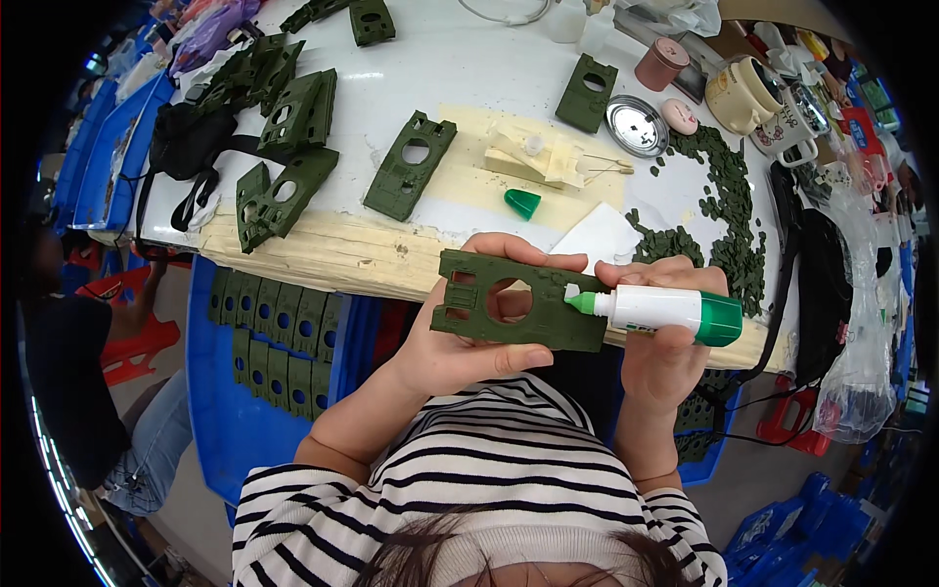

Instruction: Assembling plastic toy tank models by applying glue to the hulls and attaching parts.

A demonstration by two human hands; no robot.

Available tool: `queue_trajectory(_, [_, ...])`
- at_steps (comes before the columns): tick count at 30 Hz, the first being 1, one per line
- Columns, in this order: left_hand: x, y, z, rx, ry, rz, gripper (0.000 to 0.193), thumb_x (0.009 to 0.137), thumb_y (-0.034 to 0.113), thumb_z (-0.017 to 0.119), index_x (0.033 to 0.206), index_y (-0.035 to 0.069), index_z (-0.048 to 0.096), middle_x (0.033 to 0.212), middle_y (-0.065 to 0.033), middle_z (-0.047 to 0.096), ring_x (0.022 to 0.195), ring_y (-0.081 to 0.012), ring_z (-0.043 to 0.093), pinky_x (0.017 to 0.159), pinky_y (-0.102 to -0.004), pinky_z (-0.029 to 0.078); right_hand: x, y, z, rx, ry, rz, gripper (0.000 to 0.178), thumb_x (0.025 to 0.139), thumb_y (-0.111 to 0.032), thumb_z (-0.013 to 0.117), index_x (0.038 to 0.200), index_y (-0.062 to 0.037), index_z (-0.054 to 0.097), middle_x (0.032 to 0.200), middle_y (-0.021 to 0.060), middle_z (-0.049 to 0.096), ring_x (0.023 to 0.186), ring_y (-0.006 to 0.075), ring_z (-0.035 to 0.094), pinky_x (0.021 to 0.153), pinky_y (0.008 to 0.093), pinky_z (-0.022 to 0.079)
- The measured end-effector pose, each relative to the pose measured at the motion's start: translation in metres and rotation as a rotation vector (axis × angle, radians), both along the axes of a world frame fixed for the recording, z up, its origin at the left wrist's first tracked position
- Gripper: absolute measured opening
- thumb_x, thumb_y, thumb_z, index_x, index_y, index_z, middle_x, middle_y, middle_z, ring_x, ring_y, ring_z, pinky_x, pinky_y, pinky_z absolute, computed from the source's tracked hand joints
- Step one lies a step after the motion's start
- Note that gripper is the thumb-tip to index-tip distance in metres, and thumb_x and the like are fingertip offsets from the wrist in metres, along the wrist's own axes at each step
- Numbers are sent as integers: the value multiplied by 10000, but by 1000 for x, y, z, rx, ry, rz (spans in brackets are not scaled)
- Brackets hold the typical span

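Note:
My left hand (460, 342) grips a dark green plastic model tank hull (548, 303) by its left part, with the thumb along the near edge and the fingers behind the far edge. The hull has a large round hole and is tilted toward me. In my right hand (670, 357) is a white glue bottle (650, 309) with a green base and a green nozzle. Its nozzle tip points left and meets the hull's top, right of the hole, beside a small white patch. Past the hull, a green cap (522, 203) lies on the table.
More hulls (411, 166) lie on the white table (377, 83), several stacked at the left. Small green pieces (729, 186) spread across the right, near a round metal tin (637, 126) and mugs (740, 96). A blue bin (220, 391) below holds rows of hulls. Someone sits at far left.

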State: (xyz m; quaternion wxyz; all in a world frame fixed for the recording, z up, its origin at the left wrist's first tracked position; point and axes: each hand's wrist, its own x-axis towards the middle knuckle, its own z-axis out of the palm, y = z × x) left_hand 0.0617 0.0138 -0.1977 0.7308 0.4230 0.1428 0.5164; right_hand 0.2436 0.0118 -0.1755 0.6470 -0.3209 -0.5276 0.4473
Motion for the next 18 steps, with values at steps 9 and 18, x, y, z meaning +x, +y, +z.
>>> queue_trajectory(9, [-1,0,1,9,17,7,614,779,-27,707,1261,44,332,1365,-233,417,1259,-270,453,1024,-409,435,-1,0,1,-8,-18,-2,496,847,-438,659,1017,-14,464,910,150,609,900,307,659,800,383,541])
queue_trajectory(18, [-1,1,1,10,4,2,614,780,-30,706,1260,42,330,1367,-238,412,1252,-277,461,1017,-406,445,0,1,0,0,-29,2,498,851,-435,656,1015,-6,464,917,151,606,905,304,658,804,382,541])
